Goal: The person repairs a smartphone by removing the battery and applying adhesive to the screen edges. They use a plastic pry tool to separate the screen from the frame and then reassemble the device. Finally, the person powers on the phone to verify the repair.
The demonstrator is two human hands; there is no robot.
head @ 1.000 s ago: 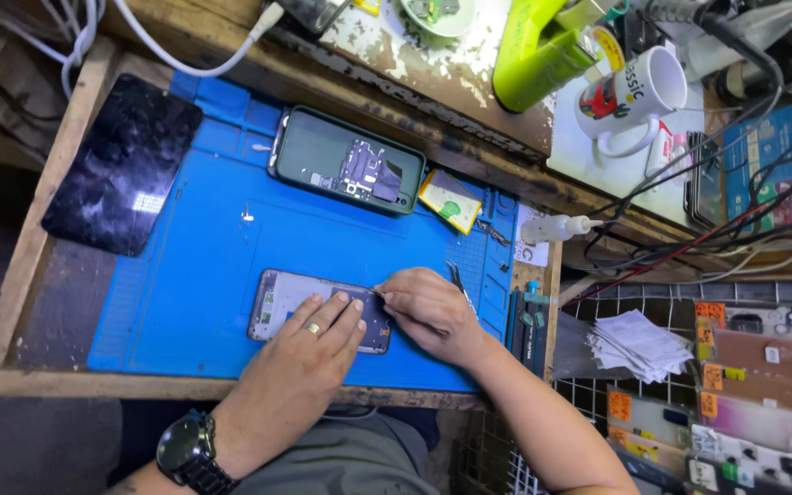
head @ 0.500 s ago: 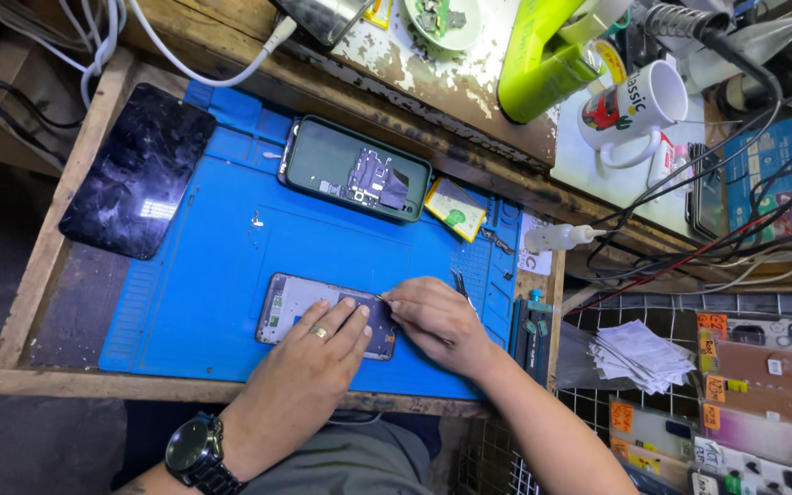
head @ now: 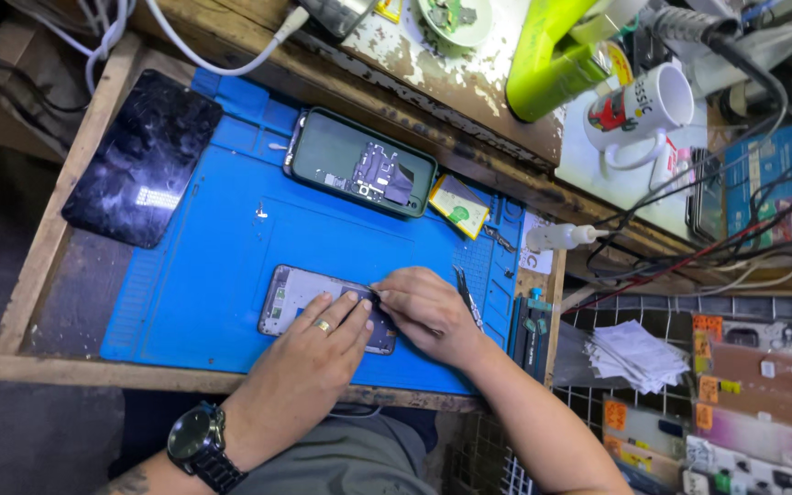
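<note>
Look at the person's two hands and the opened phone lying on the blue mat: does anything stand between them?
Nothing visible does. The left hand rests its fingers directly on the opened phone, and the right hand touches its right end. The tweezers lie apart, beside the right hand.

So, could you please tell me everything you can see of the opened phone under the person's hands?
The opened phone lies flat near the front edge of the blue mat, long side running left to right, slightly tilted. Its back is off, showing a pale, silvery-grey inner plate within a dark frame, with small parts at its left end. The left hand presses fingers on its middle and right part; the right hand touches its right end with what looks like a thin tool. That end is mostly hidden.
</note>
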